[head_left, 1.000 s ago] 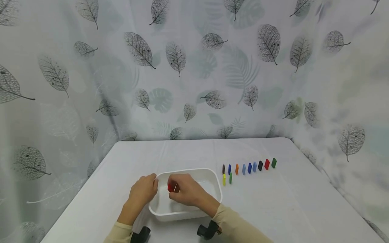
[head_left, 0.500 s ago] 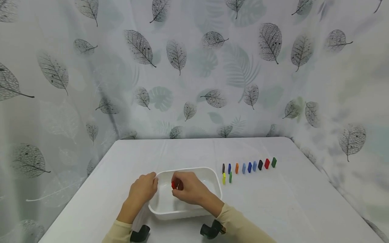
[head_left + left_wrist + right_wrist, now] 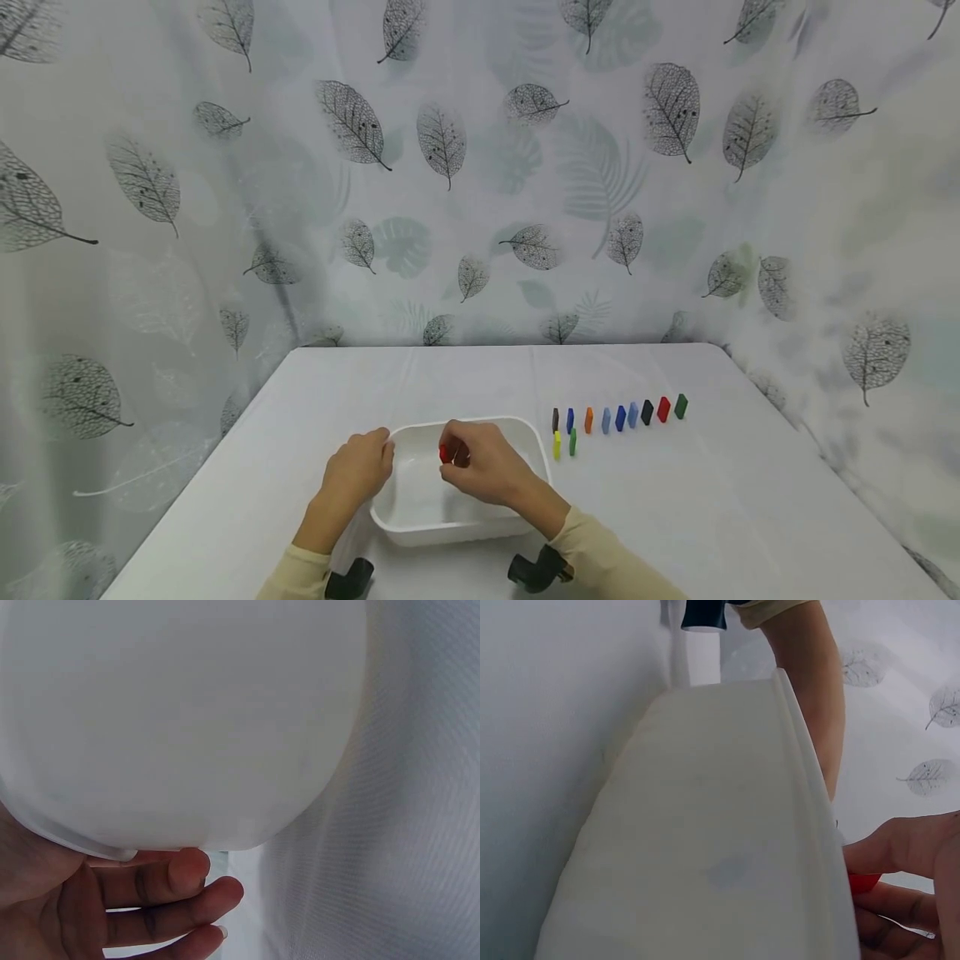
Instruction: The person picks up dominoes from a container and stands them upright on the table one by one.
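A small red domino-like block is pinched between the thumb and fingers of my right hand, above the inside of a white plastic tub. In the right wrist view, the tub's outer wall fills the middle, and only a bit of the red block shows between the fingers. My left hand grips the tub's left rim. The left wrist view shows its fingers curled against the tub's outer wall; the thumb is hidden there.
Right of the tub stands a row of upright coloured blocks, from brown through orange to green. A yellow block and another green block stand before it. A leaf-patterned curtain surrounds the white table.
My right hand has moved rightward over the tub with the red block still pinched. The left hand stays on the rim, and the standing blocks have not moved.
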### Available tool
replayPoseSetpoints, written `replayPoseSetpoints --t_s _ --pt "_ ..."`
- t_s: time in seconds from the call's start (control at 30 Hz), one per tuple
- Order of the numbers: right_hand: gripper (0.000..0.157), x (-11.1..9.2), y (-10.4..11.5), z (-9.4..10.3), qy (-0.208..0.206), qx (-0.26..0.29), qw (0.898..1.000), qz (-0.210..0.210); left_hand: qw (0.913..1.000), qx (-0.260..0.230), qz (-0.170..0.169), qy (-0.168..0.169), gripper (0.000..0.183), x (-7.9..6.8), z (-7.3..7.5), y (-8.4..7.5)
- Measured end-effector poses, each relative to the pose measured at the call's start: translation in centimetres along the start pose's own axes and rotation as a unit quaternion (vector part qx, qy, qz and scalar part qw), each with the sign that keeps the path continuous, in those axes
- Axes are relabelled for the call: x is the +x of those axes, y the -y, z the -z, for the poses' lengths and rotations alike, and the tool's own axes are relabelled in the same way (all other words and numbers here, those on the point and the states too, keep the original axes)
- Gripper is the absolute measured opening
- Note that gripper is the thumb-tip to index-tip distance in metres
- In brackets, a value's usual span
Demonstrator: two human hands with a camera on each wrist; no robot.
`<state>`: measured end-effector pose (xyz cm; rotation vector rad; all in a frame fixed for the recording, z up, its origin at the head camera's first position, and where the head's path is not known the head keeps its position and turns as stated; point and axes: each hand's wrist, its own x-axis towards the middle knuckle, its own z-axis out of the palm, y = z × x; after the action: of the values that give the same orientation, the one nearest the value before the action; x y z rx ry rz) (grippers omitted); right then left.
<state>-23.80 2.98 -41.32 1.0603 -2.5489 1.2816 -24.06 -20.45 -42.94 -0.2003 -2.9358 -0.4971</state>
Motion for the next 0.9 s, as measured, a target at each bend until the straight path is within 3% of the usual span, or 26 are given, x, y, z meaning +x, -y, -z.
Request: replayPoseSetpoints --t_s 0.9 --pt "0.016 -1.7 -0.9 3.1 -0.054 -0.007 0.998 0.003 1.0 0.003 -0.001 -0.005 0.018 0.0 -0.5 0.2"
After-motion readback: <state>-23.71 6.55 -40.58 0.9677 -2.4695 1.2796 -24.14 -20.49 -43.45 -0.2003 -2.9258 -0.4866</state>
